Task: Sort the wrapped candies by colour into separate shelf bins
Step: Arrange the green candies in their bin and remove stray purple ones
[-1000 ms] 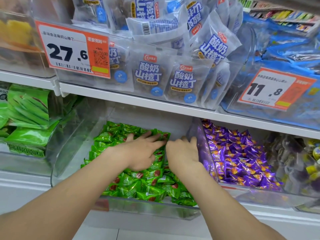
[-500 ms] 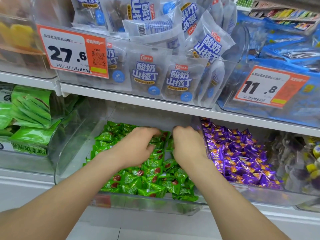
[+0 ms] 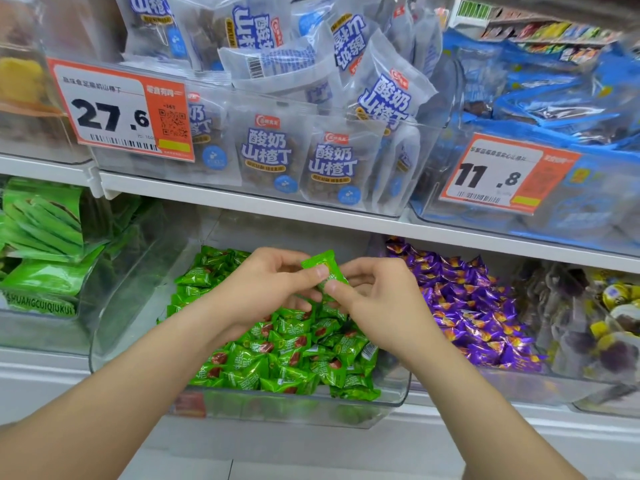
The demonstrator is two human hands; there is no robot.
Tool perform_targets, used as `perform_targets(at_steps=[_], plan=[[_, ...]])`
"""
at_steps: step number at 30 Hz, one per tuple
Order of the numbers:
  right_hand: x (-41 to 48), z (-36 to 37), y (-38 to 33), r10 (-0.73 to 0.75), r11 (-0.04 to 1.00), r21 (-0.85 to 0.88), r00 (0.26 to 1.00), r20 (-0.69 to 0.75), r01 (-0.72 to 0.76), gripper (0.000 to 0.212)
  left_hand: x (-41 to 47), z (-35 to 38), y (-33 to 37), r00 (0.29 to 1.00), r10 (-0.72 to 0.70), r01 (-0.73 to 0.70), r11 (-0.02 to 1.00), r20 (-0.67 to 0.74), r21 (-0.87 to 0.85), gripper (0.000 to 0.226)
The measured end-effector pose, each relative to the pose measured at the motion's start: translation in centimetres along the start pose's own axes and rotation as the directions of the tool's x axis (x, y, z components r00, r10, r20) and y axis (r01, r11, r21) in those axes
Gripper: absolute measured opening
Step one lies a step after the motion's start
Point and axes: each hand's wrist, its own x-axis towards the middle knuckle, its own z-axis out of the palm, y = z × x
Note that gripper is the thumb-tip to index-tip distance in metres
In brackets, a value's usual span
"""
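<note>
- The left hand (image 3: 266, 289) and the right hand (image 3: 377, 301) meet above the middle bin of the lower shelf; together they hold one green candy (image 3: 318, 261), lifted clear of the heap beneath
- The left fingers (image 3: 287, 256) are curled, thumb and forefinger pinching the upper end of the wrapper; the right fingers (image 3: 356, 268) pinch its lower end, thumb on top; the print on this wrapper is too small to read
- Under the hands the clear bin (image 3: 138, 306) holds a heap of green candies (image 3: 287, 355); their wrappers carry a red-brown picture and pale characters, not legible
- The next bin to the right holds purple candies (image 3: 474, 317) with orange and yellow marks; beyond them lie dark and yellow wrapped sweets (image 3: 616, 306), blurred
- To the left stand green packs (image 3: 41, 237); the lower edge of one reads "SHUANGCUIQIUKUI"
- Above the white shelf edge (image 3: 242, 202) sit frosted white packets (image 3: 266, 150) printed in blue with 酸奶山楂丁 under a red brand badge; some stand upright at the front, others lie tilted on top
- An orange and white price tag (image 3: 114, 109) on the front of that bin reads 27.6, with a barcode below and a QR code at its right
- Further right are blue packets (image 3: 554, 98); the second price tag (image 3: 498, 174) in front of them reads 11.8, also with a barcode; its small line of characters is unreadable
</note>
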Motion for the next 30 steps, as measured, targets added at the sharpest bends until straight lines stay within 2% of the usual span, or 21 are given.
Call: perform_targets(at_steps=[2,3,7,9,10,12,13,15,18,21,27,30], plan=[[-0.1,0.1,0.4,-0.05,0.987,-0.154,0.997,-0.055,0.041,0.013,-0.2,-0.2,0.2,0.998,-0.048,0.049,0.998,0.03,-0.024,0.019],[-0.4,0.1,0.4,-0.084,0.967,-0.244,0.995,-0.055,0.068,0.017,-0.3,-0.3,0.3,0.998,-0.054,0.053,0.998,0.043,0.017,0.02],[-1.2,-1.0,0.2,-0.24,0.862,-0.434,0.965,0.103,0.261,0.023,-0.6,0.0,0.4,0.997,-0.022,0.003,0.967,0.072,0.255,0.01],[-1.0,-2.0,0.7,-0.231,0.751,-0.615,0.968,0.098,0.241,0.03,-0.2,0.1,-0.1,0.999,0.007,0.009,0.948,-0.048,0.317,0.01],[-0.7,-2.5,1.2,-0.162,0.736,-0.661,0.986,0.043,0.15,0.034,0.3,0.1,-0.5,0.987,0.032,0.025,0.938,-0.157,0.347,0.012],[0.0,-3.5,2.3,0.062,0.805,-0.588,0.997,-0.054,-0.082,0.041,1.6,0.2,-0.9,0.939,0.075,0.05,0.935,-0.335,0.351,0.016],[0.4,-3.8,2.7,0.153,0.86,-0.482,0.986,-0.062,-0.164,0.041,2.4,0.4,-1.1,0.928,0.085,0.048,0.938,-0.362,0.344,0.017],[1.1,-4.2,3.5,0.217,0.92,-0.321,0.974,-0.057,-0.224,0.039,4.1,1.0,-1.5,0.943,0.11,0.03,0.911,-0.313,0.41,0.017],[1.8,-4.3,3.9,0.178,0.926,-0.323,0.981,-0.076,-0.193,0.039,7.0,2.1,-2.5,0.964,0.121,0.054,0.778,-0.235,0.626,0.016],[2.1,-4.1,4.1,0.142,0.922,-0.358,0.989,-0.051,-0.151,0.044,9.6,3.1,-3.0,0.974,0.092,0.084,0.696,-0.205,0.713,0.014],[2.3,-4.2,4.5,0.115,0.923,-0.37,0.993,-0.007,-0.11,0.046,12.8,5.0,-3.5,0.98,0.097,0.123,0.402,-0.175,0.907,0.019],[2.3,-4.5,4.7,0.099,0.926,-0.366,0.995,0.008,-0.089,0.047,13.2,5.6,-4.1,0.98,0.141,0.107,0.213,-0.138,0.971,0.022]])
